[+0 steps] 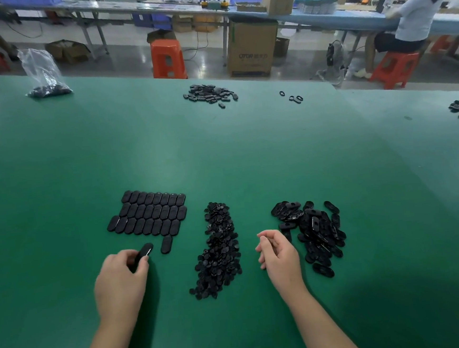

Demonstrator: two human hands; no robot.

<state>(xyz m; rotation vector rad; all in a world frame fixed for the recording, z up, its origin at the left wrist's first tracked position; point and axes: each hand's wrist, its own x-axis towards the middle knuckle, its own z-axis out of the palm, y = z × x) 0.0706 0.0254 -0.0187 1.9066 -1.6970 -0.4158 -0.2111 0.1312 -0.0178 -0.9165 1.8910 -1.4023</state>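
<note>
Black oval plastic cap, pinched in the left hand just below the tiled cap rows, could knock its lone neighbour askew on landing (right hand loosely curled, apparently empty).

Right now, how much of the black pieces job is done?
Three neat rows of black pieces lie side by side on the green table, and a fourth row has one piece. The left hand holds the next piece beside it. Two big piles, small parts and oval shells, wait near the right hand, so lots looks left.
</note>
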